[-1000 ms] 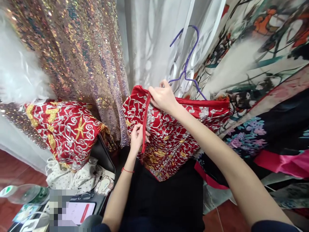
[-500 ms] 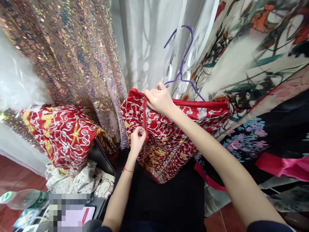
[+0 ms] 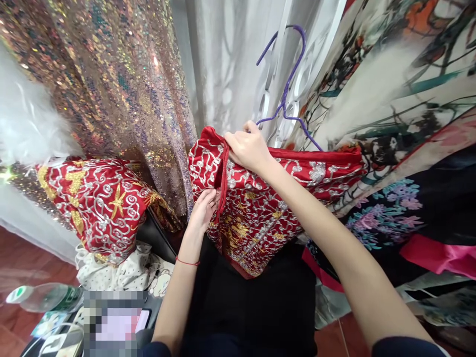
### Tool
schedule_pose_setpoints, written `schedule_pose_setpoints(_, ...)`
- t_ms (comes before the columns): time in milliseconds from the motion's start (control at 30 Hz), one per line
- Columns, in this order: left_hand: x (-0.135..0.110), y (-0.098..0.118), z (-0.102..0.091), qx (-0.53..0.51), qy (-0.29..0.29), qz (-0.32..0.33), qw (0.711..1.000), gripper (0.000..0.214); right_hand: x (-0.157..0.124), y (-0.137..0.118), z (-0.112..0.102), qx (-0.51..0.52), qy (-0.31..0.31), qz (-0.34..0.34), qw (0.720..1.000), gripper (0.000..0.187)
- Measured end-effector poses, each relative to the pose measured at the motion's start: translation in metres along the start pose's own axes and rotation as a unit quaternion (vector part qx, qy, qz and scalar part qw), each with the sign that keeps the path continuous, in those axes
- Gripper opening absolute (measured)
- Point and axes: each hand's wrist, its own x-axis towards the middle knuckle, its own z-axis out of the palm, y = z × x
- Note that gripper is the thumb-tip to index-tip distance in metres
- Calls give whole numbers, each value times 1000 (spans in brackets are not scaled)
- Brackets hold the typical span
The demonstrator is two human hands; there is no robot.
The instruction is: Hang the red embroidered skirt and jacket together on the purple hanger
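Red garment point(image 3: 260, 208) is held by the seemingly closed right hand point(image 3: 247, 148).

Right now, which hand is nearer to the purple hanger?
Right. The right hand grips the top edge of the red garment, just below the purple hanger in view; the left hand is lower, by the garment's side edge, farther away.

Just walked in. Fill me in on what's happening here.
A person is handling a red embroidered garment with both hands. The right hand grips its top edge, while the left hand is lower, at its red-trimmed side edge; how firmly it holds is unclear. A purple hanger shows behind the garment. To the left, another red embroidered piece lies over a white dotted cloth.
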Motion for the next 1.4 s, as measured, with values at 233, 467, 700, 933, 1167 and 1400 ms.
schedule_pose_setpoints(233,-17,34,1,248,-41,72,965,26,1,-7,-5,-13,-6,-9,1000,39)
schedule_pose_setpoints(467,-25,33,27,222,-8,157,962,25,-1,-11,-7,-25,3,-15,1000,40)
schedule_pose_setpoints(700,-20,22,9,222,11,141,965,25,-38,-50,-33,-16,146,112,983,38)
schedule_pose_setpoints(933,-19,19,5,199,-14,155,968,25,-65,-92,-42,47,-138,253,956,40)
schedule_pose_setpoints(1167,-18,14,-5,186,-40,159,969,28,-72,-95,7,112,-162,198,960,20)
schedule_pose_setpoints(1400,-20,18,-11,206,-42,155,965,33,-83,-94,29,145,-112,100,978,26)
